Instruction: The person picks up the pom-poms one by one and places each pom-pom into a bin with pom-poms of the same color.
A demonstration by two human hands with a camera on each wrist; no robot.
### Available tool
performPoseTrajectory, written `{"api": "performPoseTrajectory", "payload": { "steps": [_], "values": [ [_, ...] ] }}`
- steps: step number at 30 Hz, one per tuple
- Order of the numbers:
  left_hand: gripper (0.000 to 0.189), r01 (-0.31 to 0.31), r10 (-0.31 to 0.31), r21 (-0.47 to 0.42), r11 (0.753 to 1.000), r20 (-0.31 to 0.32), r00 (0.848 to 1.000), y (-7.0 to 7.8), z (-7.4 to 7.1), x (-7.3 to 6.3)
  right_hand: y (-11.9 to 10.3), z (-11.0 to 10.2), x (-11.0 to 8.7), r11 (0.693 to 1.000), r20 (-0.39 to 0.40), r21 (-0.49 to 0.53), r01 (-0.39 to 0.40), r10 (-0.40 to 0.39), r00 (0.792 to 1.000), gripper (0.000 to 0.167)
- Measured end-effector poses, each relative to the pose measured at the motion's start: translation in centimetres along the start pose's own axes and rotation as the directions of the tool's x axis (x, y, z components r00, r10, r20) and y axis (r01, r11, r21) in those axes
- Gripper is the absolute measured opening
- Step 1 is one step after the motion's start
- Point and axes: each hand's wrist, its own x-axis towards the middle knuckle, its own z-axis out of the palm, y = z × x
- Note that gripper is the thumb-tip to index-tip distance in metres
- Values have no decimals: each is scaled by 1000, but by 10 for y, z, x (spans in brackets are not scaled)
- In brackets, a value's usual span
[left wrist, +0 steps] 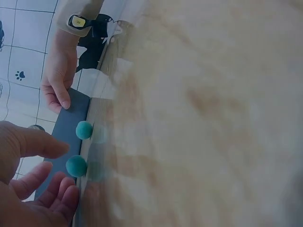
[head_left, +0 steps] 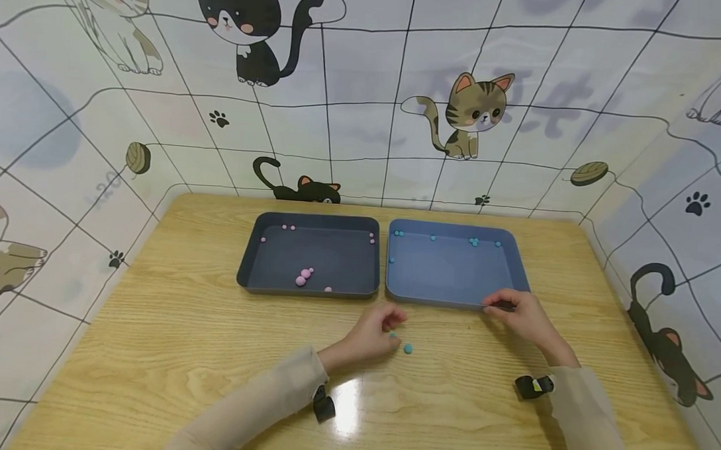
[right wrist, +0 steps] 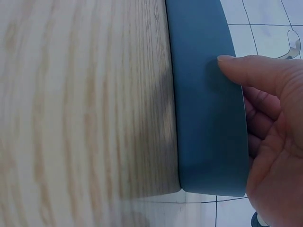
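In the head view my left hand is low over the table in front of the trays. Two small teal balls lie by its fingertips: a nearer ball, and another ball partly hidden by the hand. The left wrist view has the thumb and fingers spread apart around a teal ball, with a gap left; a second teal ball sits beyond. My right hand pinches the front wall of the blue tray near its right corner, thumb outside and fingers inside.
Several small teal balls lie in the blue tray, mostly along its back. Left of it stands a dark grey tray with several pink balls. Cat-printed cloth walls the table at the back and sides.
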Motion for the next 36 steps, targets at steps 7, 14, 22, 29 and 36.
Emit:
{"api": "performPoseTrajectory", "payload": {
  "steps": [7,14,22,29,36],
  "values": [
    [33,-6,6,43,999,-17,1000,-4,0,-2,-1,1,0,1000,-6,-11,4,-4,1000,7],
    [34,7,-5,71,997,-27,1000,-2,0,-3,0,0,0,1000,-6,0,17,-17,1000,6],
    [31,-10,12,56,998,-40,999,-5,-1,-2,3,1,0,1000,-4,-2,7,-7,1000,7],
    [29,-47,48,14,999,-49,998,-4,-5,-2,1,0,1,1000,-1,3,-10,10,1000,6],
    [30,17,-17,0,1000,-38,999,0,-7,3,-1,0,1,1000,0,-2,3,-3,1000,6]
  ]
}}
